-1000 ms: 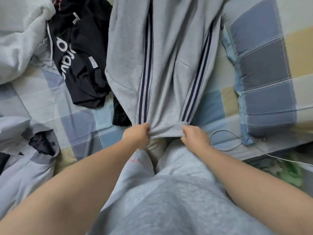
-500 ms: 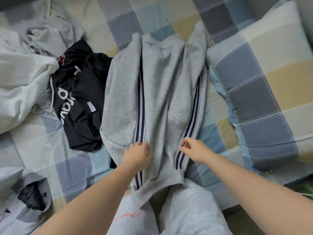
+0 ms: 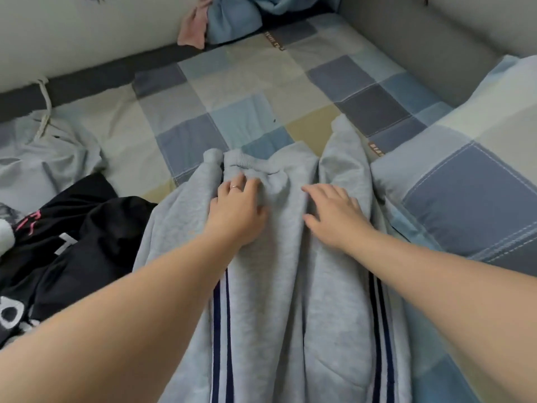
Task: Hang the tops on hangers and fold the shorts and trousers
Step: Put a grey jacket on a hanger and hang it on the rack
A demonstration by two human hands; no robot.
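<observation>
Checked bedding in blue, grey and beige squares is covering the bed. The grey trousers with dark blue side stripes are lying lengthwise on it, with the waistband at the far end and the legs running back toward the person.

Both hands are resting on the trousers just short of the waistband. The left hand, wearing a ring, is pressing on the cloth with its fingers loosely together and barely bent, gripping nothing. The right hand is lying near it, fingers spread wide and flat on the fabric.

Right of the trousers, a checked pillow is touching their edge. Left of the trousers, a crumpled black top is lying against them, and farther left a pale grey garment is bunching up.

Beyond the waistband, bare bedding is stretching to the bed's far edge, where a dark strip is running under the wall. A blue cloth and a pink cloth are lying heaped there.
</observation>
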